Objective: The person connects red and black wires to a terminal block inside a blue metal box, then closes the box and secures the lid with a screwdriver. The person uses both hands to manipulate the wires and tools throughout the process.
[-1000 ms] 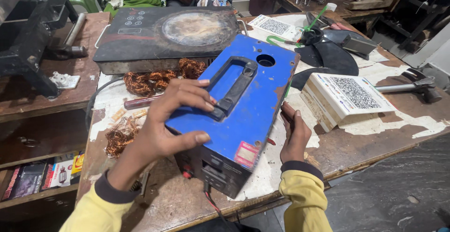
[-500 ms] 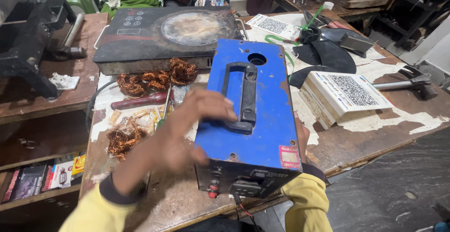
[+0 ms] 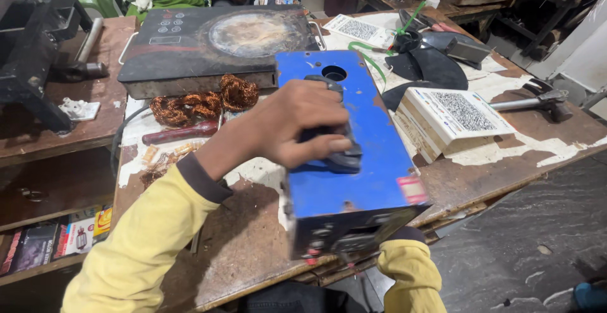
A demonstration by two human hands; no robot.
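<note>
A blue metal box [image 3: 373, 142] with a black carry handle [image 3: 338, 152] on top and a black front panel lies on the worn wooden workbench [image 3: 240, 237], its front end near the bench's front edge. My left hand [image 3: 300, 129] is wrapped around that handle. Only the yellow sleeve [image 3: 411, 275] of my right arm shows below the box's front; the right hand itself is hidden behind the box.
A black induction cooktop [image 3: 190, 41] lies at the back. Copper wire coils [image 3: 202, 101] and a red-handled tool [image 3: 180, 133] lie left of the box. White boxes [image 3: 452, 120], a hammer [image 3: 537, 98] and black parts sit right. A person sits behind.
The box has swung round so its front panel faces me. My left hand moved from lying flat on the top to gripping the handle. My right hand slid out of sight.
</note>
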